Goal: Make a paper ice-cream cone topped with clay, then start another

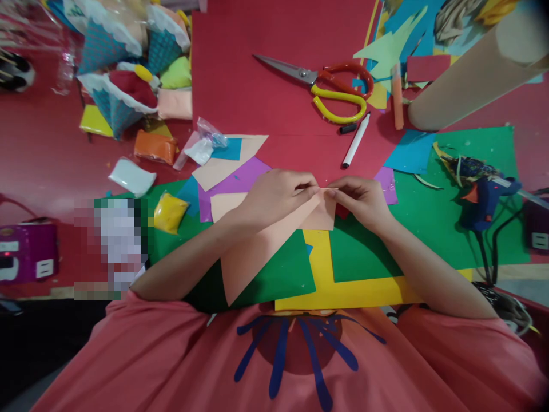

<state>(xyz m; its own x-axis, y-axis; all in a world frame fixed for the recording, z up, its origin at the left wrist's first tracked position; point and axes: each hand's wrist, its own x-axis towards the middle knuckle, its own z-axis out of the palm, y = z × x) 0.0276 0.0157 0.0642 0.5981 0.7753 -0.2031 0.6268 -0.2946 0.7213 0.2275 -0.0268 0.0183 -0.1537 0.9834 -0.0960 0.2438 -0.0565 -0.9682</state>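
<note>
A folded sheet of peach paper (253, 257) hangs at an angle between my two hands, over green and yellow sheets. My left hand (285, 197) pinches its upper edge, fingers pressed together. Close beside it, my right hand (360, 200) pinches the same edge between thumb and fingers. The fingertips of both hands nearly meet. Beyond them, scissors (311, 77) with one red and one yellow handle lie open on red paper (257, 34). An uncapped white marker (357, 140) rests nearer, its black cap (347, 129) beside it.
Plaid cones (115, 103) and wrapped clay packets (155, 146) crowd the left. On the right are a large cardboard tube (467, 80), an orange stick (397, 97), paper scraps and a blue glue gun (486, 200) with its cable. A purple box (28, 252) sits far left.
</note>
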